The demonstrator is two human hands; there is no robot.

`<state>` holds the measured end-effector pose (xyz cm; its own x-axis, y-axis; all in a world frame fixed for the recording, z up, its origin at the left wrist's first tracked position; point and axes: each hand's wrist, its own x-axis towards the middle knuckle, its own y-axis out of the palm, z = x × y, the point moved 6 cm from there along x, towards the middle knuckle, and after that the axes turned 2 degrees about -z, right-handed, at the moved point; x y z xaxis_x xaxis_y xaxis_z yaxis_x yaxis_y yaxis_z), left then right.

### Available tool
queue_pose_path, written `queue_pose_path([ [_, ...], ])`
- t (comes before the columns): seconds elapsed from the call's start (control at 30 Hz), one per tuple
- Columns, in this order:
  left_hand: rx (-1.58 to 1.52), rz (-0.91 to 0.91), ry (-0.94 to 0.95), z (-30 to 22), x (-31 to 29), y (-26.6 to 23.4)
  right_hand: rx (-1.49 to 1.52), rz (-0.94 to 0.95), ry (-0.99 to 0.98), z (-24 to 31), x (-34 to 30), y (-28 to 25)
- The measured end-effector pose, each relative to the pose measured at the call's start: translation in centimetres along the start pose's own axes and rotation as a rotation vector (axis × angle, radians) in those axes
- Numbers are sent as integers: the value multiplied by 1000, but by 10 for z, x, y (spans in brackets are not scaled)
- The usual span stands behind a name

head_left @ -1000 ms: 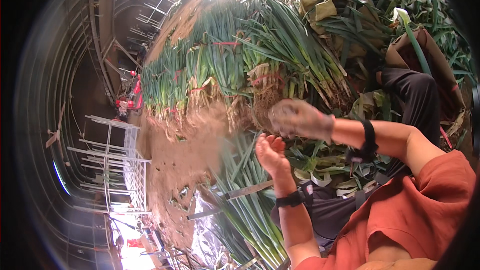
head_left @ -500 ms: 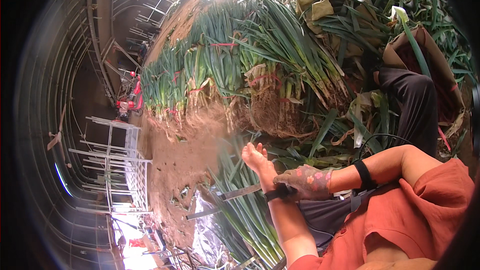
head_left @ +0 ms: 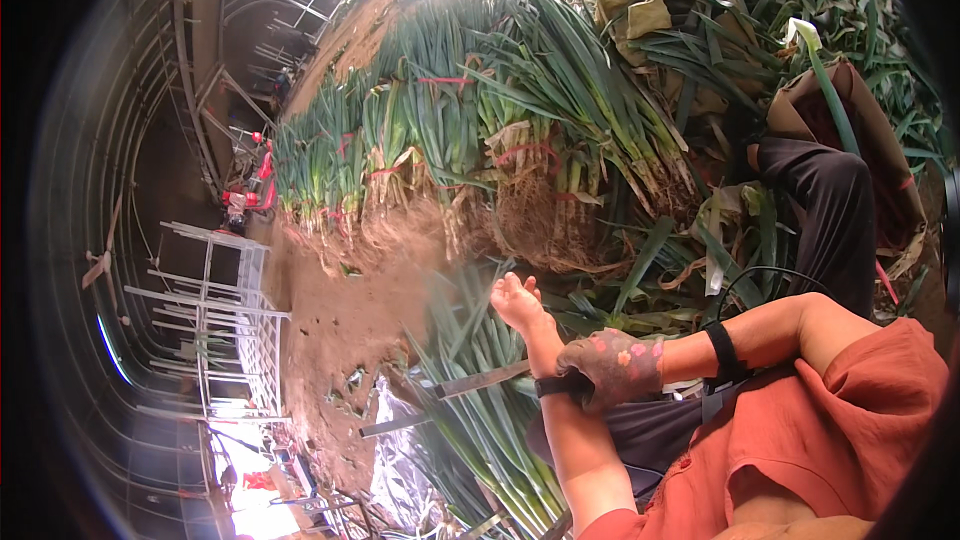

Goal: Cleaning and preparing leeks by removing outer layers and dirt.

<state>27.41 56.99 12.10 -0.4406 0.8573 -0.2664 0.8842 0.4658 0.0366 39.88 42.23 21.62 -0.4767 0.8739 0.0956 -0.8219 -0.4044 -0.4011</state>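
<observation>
Gloved in flowered cloth, the right hand is closed over the left wrist, its fingers bent against a black band that is worn there. Whether the band itself is pinched cannot be told, since part of it is hidden by the glove. At ten o'clock from the glove, the left hand is held bare, its fingers loosely bent, and nothing is seen gripped in it.

By judgement, the step in hand is a tending of the band; no green onion is seen held by either hand. For the next move, the band would first need to be settled flat, and the gloved fingers would then need to be opened so that both hands are freed.

Farther out, a black strap is worn on the right forearm, at three o'clock. Loose green onions are spread at eight o'clock, and a metal bar is set near them at nine. At eleven o'clock, upright bundles are bound with red ties. A khaki sack is seen at twelve, and a white rack is placed well apart at nine.
</observation>
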Motion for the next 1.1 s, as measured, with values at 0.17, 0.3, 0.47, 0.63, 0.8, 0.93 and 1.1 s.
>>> queue_pose_path([
  [0.17,514,-118,490,0,9,-9,-78,83,-2,6,0,8],
  [0.3,896,-93,649,-2,-10,9,-136,138,49,-1,-3,7],
  [0.47,-240,130,-305,29,-12,16,-81,-17,-44,-18,-1,1],
  [0.63,-866,401,-356,15,-7,7,29,-31,-28,-24,6,1],
  [0.8,-1025,327,-453,53,-1,34,32,-124,45,-36,-13,-36],
  [0.93,-264,234,-459,97,-20,9,-21,-129,-20,-55,4,-4],
  [1.1,670,304,-81,81,-35,12,-32,-107,158,-62,-2,-9],
])
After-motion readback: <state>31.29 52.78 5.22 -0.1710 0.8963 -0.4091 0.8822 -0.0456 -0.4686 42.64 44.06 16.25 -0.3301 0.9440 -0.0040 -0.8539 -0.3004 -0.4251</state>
